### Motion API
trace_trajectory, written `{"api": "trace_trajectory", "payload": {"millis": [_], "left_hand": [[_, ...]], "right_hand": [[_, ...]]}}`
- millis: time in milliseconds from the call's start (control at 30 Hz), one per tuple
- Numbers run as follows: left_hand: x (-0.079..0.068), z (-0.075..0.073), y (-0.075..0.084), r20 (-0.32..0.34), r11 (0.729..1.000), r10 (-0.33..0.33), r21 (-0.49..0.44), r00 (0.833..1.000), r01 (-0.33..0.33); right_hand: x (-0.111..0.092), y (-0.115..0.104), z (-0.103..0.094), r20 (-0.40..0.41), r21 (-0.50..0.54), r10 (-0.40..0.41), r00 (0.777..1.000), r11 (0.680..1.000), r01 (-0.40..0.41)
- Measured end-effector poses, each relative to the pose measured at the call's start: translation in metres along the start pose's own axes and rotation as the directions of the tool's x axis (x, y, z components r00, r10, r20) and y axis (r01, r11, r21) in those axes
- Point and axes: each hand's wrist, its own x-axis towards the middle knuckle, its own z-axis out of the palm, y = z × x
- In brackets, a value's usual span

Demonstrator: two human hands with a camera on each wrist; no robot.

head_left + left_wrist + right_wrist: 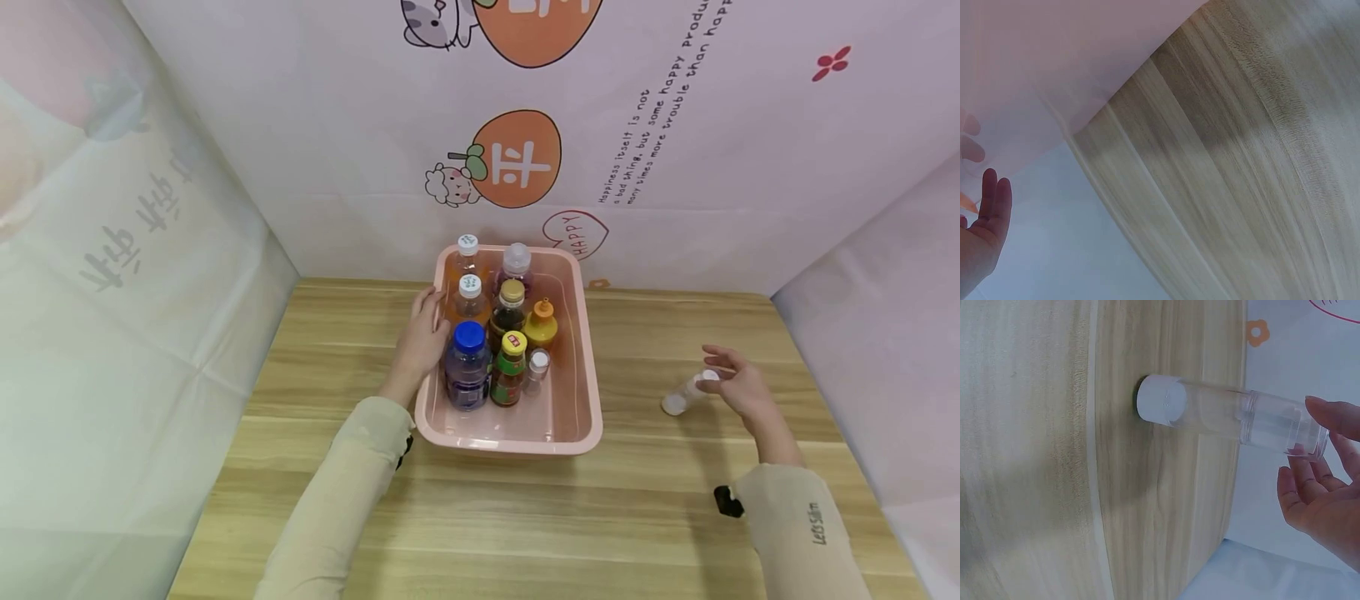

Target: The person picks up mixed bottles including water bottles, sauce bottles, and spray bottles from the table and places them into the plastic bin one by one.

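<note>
At the left rim of a pink plastic bin [577, 392], my left hand [420, 343] grips the wall with its fingers over the edge. In the left wrist view two fingers [999, 203] show by the translucent side. To the right, a slim clear bottle [1213, 409] stands upright on the table, white at its lower end. My right hand [1329, 487] is around its upper end, thumb on one side and loosely bent fingers on the other. In the head view the right hand [742, 392] partly covers the bottle's top, with its fingers spread.
Bottles crowd the bin: a blue-capped one [468, 367], a yellow-capped one [510, 371], a brown-capped one [508, 312], a yellow squeeze bottle [541, 325], a small white-capped one [537, 367] and others behind. The wood-grain table [495, 517] meets printed sheets [337, 167] at back and sides.
</note>
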Motion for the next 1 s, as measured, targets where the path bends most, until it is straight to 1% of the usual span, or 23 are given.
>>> {"api": "trace_trajectory", "payload": {"millis": [167, 333, 467, 767, 833, 1000], "left_hand": [[0.001, 0.0, -0.001, 0.005, 1.0, -0.004, 0.002, 1.0, 0.004], [0.001, 0.0, -0.001, 0.007, 1.0, -0.009, 0.0, 1.0, 0.009], [0.0, 0.0, 0.0, 0.01, 1.0, -0.016, 0.002, 1.0, 0.016], [0.001, 0.001, -0.001, 0.003, 1.0, -0.001, 0.004, 1.0, 0.001], [0.001, 0.001, -0.002, 0.0, 1.0, 0.002, 0.004, 1.0, -0.002], [0.001, 0.001, -0.002, -0.002, 1.0, 0.003, 0.012, 1.0, -0.003]], "right_hand": [[0.002, -0.01, -0.003, -0.015, -0.006, -0.013, 1.0, 1.0, 0.013], [0.002, -0.024, -0.005, -0.019, -0.045, -0.018, 1.0, 0.999, 0.018], [0.0, -0.038, -0.007, -0.019, -0.028, -0.033, 0.999, 0.999, 0.033], [-0.007, -0.07, -0.005, -0.084, 0.035, -0.14, 0.987, 0.989, 0.143], [-0.008, -0.078, -0.004, -0.104, 0.047, -0.167, 0.98, 0.984, 0.172], [-0.015, -0.1, -0.002, -0.151, 0.113, -0.238, 0.959, 0.96, 0.256]]}}
